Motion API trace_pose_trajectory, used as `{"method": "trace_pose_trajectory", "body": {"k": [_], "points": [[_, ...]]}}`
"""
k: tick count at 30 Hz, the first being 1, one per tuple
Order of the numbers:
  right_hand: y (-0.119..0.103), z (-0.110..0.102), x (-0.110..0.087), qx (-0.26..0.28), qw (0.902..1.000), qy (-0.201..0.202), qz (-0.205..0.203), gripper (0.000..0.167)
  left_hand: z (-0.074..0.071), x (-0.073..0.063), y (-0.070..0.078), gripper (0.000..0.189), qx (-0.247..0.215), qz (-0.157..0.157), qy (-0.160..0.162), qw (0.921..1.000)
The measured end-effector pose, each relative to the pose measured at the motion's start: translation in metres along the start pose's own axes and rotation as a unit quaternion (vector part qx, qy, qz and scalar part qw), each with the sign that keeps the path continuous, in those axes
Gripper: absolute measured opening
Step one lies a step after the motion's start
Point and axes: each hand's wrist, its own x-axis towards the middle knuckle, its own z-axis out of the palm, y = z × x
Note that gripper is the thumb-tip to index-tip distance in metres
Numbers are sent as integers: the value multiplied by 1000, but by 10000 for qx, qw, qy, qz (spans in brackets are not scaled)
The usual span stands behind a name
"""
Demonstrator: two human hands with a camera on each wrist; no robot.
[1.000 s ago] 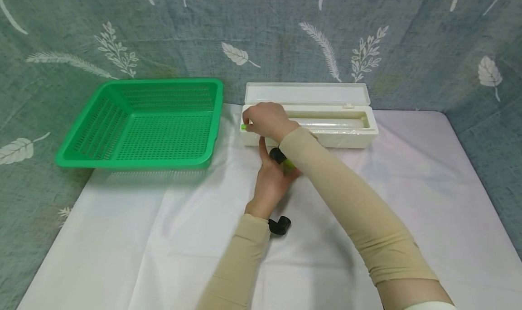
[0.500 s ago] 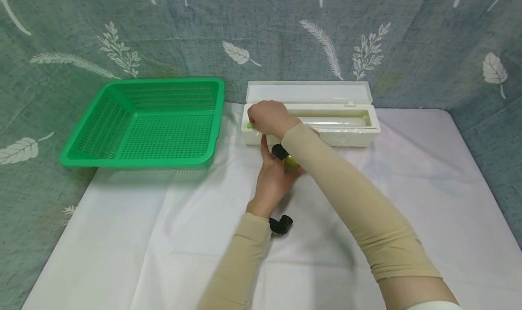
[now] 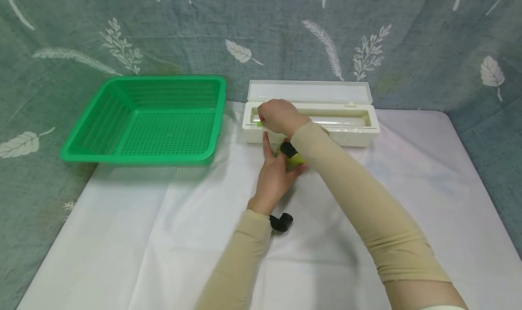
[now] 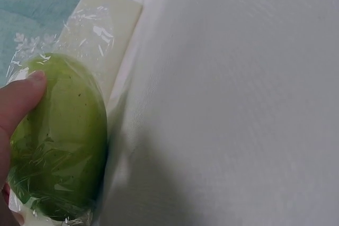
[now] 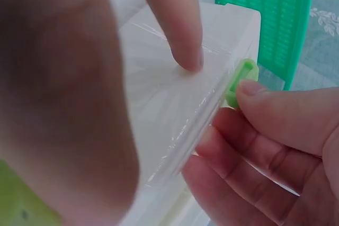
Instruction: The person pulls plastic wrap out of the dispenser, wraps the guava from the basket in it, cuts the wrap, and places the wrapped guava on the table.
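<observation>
A green oval fruit (image 4: 69, 125), wrapped in clear film, is gripped by my left hand (image 3: 274, 178), whose thumb lies on it in the left wrist view. That hand's index finger (image 5: 183, 30) reaches up and presses on the film-covered front of a white cling film box (image 3: 350, 140). My right hand (image 3: 281, 116) pinches a small green slide cutter (image 5: 243, 80) between thumb and bent fingers at the box's front top edge, near its left end. Film stretches from that edge down the front. Inside the open box lies a clear film roll (image 3: 334, 121).
Left of the box stands a green plastic basket (image 3: 140, 159) with perforated walls. The box's lid (image 3: 310, 91) is raised at the back. A white cloth (image 3: 195, 233) covers the table, and a leaf-patterned grey-green curtain (image 3: 277, 33) hangs behind.
My right hand has slid right along the box's front edge with the green cutter, away from the left end. The left hand still grips the fruit, with little movement.
</observation>
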Motion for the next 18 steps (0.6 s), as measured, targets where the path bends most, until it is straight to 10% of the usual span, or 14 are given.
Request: {"method": "trace_pose_trajectory", "body": {"k": [18], "points": [[-6,-1,1,-511,9974,-496,-80,11,-2,-1,0,78,-71,-181,-174,9997]]}}
